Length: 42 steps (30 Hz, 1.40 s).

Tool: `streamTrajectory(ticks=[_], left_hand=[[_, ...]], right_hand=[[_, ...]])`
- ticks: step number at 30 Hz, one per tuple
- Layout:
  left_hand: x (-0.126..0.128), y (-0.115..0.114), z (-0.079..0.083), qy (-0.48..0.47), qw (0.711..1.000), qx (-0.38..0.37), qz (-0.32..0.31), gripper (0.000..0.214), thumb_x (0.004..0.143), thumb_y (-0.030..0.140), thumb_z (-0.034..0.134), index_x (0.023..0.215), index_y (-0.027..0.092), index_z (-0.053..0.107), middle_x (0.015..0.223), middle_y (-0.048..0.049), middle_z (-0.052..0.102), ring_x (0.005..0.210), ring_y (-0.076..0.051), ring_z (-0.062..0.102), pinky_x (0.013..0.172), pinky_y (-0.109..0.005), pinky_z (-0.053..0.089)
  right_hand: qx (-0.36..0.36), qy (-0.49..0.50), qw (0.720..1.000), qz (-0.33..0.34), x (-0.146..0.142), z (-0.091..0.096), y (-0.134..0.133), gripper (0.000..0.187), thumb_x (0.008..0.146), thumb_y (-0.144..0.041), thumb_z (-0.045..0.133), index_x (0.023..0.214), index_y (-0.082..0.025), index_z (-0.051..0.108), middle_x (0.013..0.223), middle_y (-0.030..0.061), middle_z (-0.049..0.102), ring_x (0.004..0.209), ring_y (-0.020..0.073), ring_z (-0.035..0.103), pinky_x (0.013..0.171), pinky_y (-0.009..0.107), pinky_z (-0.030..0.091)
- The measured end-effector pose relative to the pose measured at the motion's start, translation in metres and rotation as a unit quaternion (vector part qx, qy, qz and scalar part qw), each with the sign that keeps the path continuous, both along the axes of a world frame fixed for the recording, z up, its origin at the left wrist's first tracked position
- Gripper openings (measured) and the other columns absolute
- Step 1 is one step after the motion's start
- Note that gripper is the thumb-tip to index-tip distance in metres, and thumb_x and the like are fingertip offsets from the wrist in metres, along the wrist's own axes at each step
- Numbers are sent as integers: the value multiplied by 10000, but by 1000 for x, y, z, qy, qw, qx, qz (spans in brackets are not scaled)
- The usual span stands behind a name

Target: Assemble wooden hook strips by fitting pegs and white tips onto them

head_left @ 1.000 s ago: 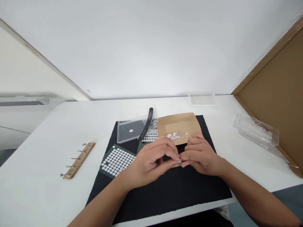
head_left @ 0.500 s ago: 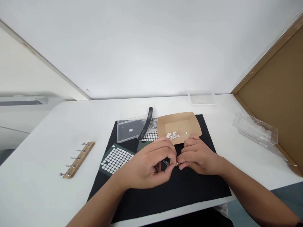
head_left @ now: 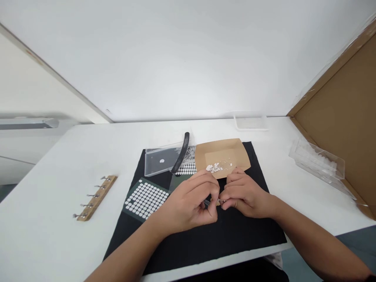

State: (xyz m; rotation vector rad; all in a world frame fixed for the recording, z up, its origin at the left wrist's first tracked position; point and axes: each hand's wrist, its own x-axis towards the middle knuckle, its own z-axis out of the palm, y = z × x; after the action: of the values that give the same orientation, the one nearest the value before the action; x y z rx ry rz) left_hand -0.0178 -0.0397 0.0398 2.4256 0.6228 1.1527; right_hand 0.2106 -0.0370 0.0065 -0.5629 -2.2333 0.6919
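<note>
Over the black mat (head_left: 235, 235), my left hand (head_left: 195, 201) and my right hand (head_left: 243, 194) almost meet at the fingertips. Between the right thumb and fingers is a small shiny metal piece (head_left: 221, 200), its shape mostly hidden. Thumb and forefinger of my left hand are pinched right beside it; whatever they hold is too small to make out. A clear, thin sliver (head_left: 207, 202) shows just behind the left fingers. Just beyond the hands stands a brown paper tray (head_left: 205, 150) with white bits and flakes in it.
To the left lies a wooden strip (head_left: 101, 196) with several metal pegs. A dark green sheet of white dots (head_left: 145, 197) rests on the mat, near a clear plastic case (head_left: 155, 160) and a curved black file (head_left: 182, 152). Plastic boxes (head_left: 320, 160) stand at right, by cardboard (head_left: 340, 117).
My left thumb has drawn up and closed against the forefinger. The right hand has barely moved, and slightly more of the metal piece shows.
</note>
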Motion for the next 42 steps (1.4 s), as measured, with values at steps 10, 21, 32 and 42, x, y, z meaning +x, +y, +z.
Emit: streamTrajectory(ticks=[10,21,32,42], left_hand=[[10,-3,0,-78,994,43,55,259,836,-41,636,865,206,563,766,-3,638,709,-139,618,659,-266,535],[12,-3,1,-118,990,23,69,257,803,-26,636,798,216,551,726,-1,649,658,-129,632,578,-235,531],[1,0,-5,-146,987,-70,-9,358,790,22,729,1108,182,692,883,-65,702,730,-137,673,407,-114,499],[-5,5,-4,-122,990,-65,-25,198,886,55,752,1035,185,750,886,-66,708,723,-132,682,425,-120,496]], right_hand=[[-107,66,992,25,-8,6,-4,416,1162,-443,474,920,-199,708,630,-51,635,672,125,571,842,325,408],[-173,74,982,21,-10,4,-8,423,1147,-492,494,938,-203,721,577,-63,586,638,130,554,893,337,447],[-143,78,987,5,-9,4,-6,448,1150,-499,479,904,-203,708,579,-49,604,670,145,561,826,327,415],[-106,32,994,-12,-9,4,-6,542,1160,-560,383,872,-200,667,586,-37,611,651,150,542,795,327,429]])
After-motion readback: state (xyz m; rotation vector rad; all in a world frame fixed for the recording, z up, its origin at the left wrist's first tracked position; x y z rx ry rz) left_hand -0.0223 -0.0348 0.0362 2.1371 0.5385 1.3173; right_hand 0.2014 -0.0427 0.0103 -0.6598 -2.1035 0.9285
